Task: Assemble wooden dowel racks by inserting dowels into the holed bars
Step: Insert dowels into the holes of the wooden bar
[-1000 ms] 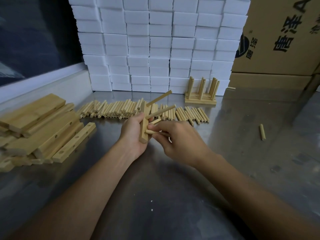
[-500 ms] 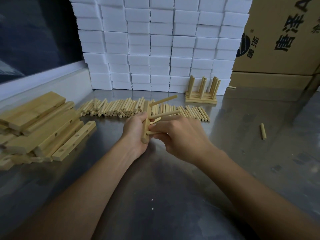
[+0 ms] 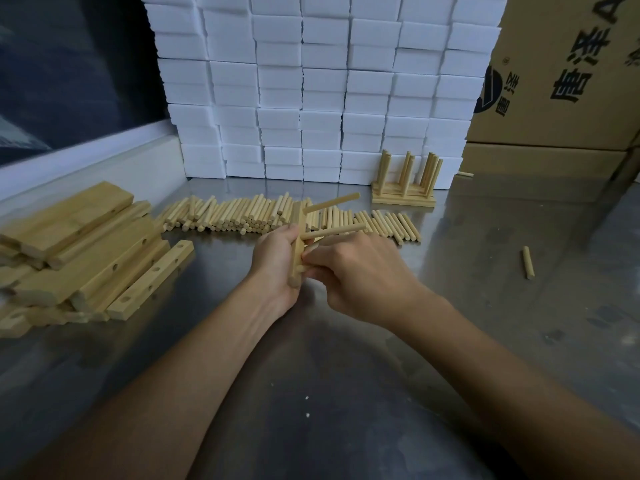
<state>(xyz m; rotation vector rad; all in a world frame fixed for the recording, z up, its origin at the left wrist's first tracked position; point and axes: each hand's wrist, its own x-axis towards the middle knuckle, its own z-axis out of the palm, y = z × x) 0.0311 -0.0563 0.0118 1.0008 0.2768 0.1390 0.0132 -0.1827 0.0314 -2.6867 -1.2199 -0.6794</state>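
- head view: steel table (image 3: 346, 393), white foam blocks (image 3: 322, 88) and cardboard box (image 3: 568, 71) behind.
- left hand (image 3: 275, 263) grips upright bar (image 3: 297, 242); right hand (image 3: 360, 271) pinches dowel (image 3: 302, 269) against it.

We have one head-worn wide-angle view only, looking forward and down. It sits close above the metal table (image 3: 450, 341). The white foam blocks (image 3: 311, 98) fill the far edge.

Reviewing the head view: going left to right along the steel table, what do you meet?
Pile of holed bars → left hand gripping a holed bar with two dowels in → right hand pinching a third dowel at that bar → lone dowel lying apart.
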